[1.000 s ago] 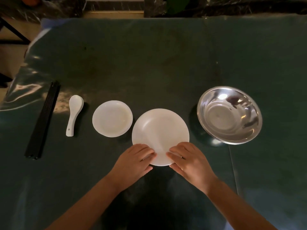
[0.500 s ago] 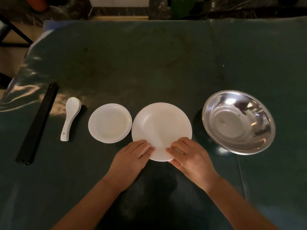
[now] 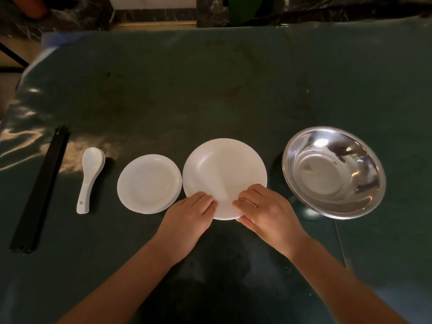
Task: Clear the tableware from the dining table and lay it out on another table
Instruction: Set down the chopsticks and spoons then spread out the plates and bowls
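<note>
- Holding large white plate at its near rim with both hands; plate sits flat on dark green desk, centre of the laid-out row.
- Left hand: grip narrow, fingers curled over the near-left rim, fingertips on the upper face. Thumb hidden, so contact under the rim cannot be confirmed.
- Right hand: grip narrow likewise, fingers on the near-right rim, thumb seemingly tucked at the edge.
- Row, left to right: black chopsticks far left; white spoon near them, apparently more than one nested; small white plate just beside the large plate, rims almost touching; steel bowl to the right, apart, tilted.
- Handling judgement: plate looks rigid, glossy, probably ceramic or melamine; likely light but slippery, breakable if ceramic. Faint doubled edge at the rim suggests a stack, not certain.
- Best hold: opposite rim points, thumbs on top, fingers beneath; or press and slide on the desk.
- Risk: nudging the small plate when shifting left.
- Step judged: settling or aligning plate in the row; lifting equally possible.
</note>
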Motion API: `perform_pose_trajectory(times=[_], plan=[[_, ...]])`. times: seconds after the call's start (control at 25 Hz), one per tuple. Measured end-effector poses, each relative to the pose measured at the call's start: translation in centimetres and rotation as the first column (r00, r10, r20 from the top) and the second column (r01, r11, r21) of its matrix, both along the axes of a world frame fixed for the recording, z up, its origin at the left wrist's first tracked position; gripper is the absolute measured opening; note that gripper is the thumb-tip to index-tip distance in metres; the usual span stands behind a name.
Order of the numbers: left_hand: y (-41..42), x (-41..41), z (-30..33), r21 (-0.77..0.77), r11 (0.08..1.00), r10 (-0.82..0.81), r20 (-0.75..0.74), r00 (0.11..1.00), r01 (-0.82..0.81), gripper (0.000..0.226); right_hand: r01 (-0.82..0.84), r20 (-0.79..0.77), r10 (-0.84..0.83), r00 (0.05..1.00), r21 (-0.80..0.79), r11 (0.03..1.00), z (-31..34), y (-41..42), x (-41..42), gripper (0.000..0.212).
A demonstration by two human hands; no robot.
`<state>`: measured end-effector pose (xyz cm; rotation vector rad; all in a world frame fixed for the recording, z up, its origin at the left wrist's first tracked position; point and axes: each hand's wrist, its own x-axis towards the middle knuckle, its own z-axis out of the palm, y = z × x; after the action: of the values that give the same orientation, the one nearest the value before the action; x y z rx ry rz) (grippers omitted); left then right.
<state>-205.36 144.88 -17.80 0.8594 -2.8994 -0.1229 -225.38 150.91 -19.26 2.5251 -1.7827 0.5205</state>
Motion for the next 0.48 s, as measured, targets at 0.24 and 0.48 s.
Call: perform_pose_trajectory(times=[0.24,0.48], plan=[[-1.4,-1.0,0.1,-0.029,0.996,0.083,0.021,0.996,-0.083,0.037,0.064,0.013,-0.065,0.998,0.035,0.997,-0.1,-1.6,0.2,0.031],[-2.1,-0.8,0.3,-0.001,0.997,0.072,-0.013,0.997,-0.072,0.035,0.053,0.008,-0.054,0.999,0.052,0.997,-0.2,-2.3,0.0,0.027]])
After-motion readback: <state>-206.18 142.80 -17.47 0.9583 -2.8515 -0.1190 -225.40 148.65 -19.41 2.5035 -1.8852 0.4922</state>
